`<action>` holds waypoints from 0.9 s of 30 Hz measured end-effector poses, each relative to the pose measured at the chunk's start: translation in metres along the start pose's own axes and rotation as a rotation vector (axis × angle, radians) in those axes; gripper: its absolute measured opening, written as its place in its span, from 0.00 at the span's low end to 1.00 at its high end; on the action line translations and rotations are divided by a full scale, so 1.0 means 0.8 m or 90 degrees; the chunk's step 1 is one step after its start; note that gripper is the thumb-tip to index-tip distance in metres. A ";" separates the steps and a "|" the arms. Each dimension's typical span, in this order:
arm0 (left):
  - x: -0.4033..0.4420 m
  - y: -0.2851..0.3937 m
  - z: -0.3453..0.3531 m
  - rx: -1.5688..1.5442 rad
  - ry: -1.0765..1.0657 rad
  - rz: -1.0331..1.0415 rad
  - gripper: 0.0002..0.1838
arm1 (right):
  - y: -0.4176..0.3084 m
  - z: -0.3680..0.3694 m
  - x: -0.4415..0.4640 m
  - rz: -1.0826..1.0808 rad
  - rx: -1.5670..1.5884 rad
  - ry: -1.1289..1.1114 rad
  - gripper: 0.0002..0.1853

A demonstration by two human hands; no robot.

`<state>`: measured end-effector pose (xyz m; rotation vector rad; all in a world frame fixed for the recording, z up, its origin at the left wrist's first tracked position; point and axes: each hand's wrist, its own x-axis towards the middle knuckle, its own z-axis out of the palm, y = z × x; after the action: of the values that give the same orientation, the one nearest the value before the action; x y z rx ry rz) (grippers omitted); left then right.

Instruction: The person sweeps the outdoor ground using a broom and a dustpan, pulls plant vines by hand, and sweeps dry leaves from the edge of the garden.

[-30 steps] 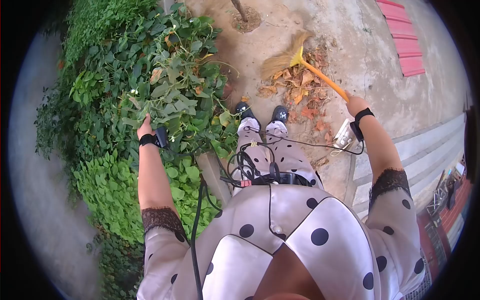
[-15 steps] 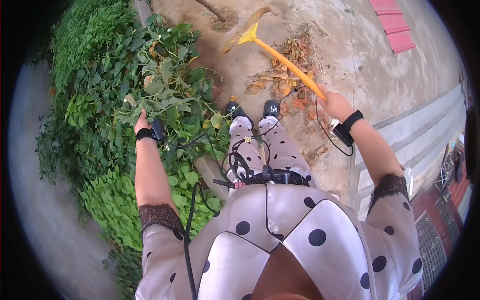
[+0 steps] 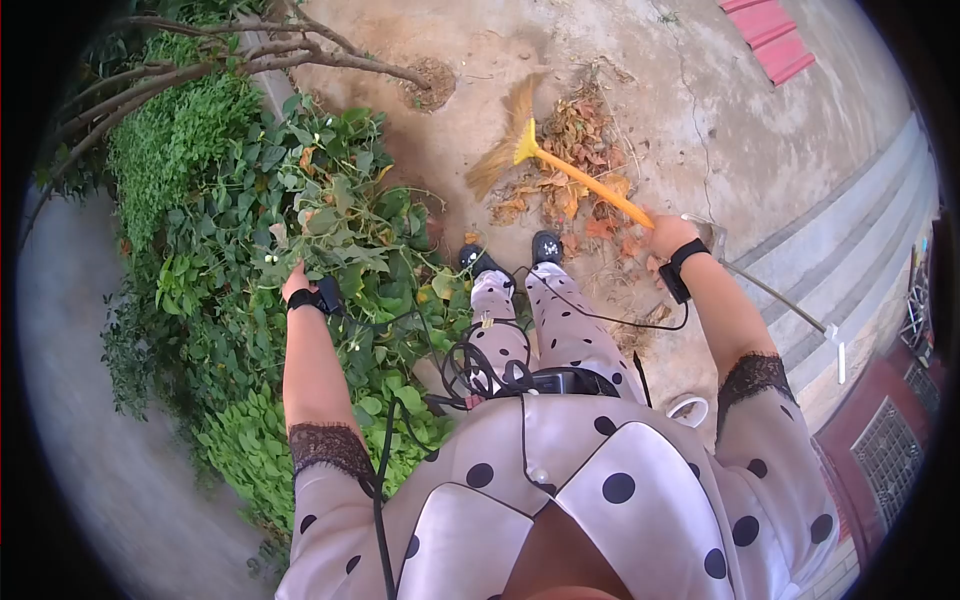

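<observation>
My right hand (image 3: 672,236) is wrapped round the orange handle of a broom (image 3: 590,183). The broom's straw head is on the ground, just left of a pile of dry brown and orange leaves (image 3: 580,140). At the left, my left hand (image 3: 296,282) reaches into the leafy green vines (image 3: 345,245); its fingers are mostly hidden by pale green leaves. Each wrist wears a black strap with a small black device, and a cable runs from them to my waist.
A bare-branched tree (image 3: 330,57) leans over the upper left. Concrete steps (image 3: 800,290) run along the right, with a thin pole (image 3: 775,292) in front. Red corrugated sheets (image 3: 767,38) lie at the upper right. A white round object (image 3: 688,410) is beside my right hip.
The broom head swung left and up off the leaves, then came back down beside them. My view has shifted, bringing the tree branches in. My left hand stays among the vines.
</observation>
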<state>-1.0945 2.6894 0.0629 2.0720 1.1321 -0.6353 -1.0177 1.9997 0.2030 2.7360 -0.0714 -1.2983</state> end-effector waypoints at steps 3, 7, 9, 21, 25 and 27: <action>-0.001 0.037 0.005 -0.418 0.156 -0.268 0.31 | 0.043 -0.020 -0.036 0.039 0.041 0.012 0.29; 0.049 -0.001 -0.028 -0.034 0.120 -0.180 0.31 | 0.144 0.041 -0.083 -0.059 0.155 0.198 0.29; 0.040 0.010 -0.039 -0.135 0.146 -0.239 0.32 | 0.114 -0.014 -0.152 0.128 0.513 0.018 0.28; 0.018 0.080 -0.069 -0.320 0.138 -0.440 0.31 | 0.053 -0.047 -0.178 0.273 1.029 -0.022 0.19; 0.143 0.022 -0.066 0.410 -0.048 -0.277 0.24 | 0.027 -0.117 -0.137 0.363 1.127 0.023 0.19; 0.165 0.065 -0.056 0.641 -0.145 -0.101 0.21 | 0.018 -0.159 -0.114 0.405 1.256 0.083 0.18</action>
<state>-0.9795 2.7731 0.0183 2.5953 0.9243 -1.7408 -0.9771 2.0043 0.3550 2.8615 -3.2820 -0.7391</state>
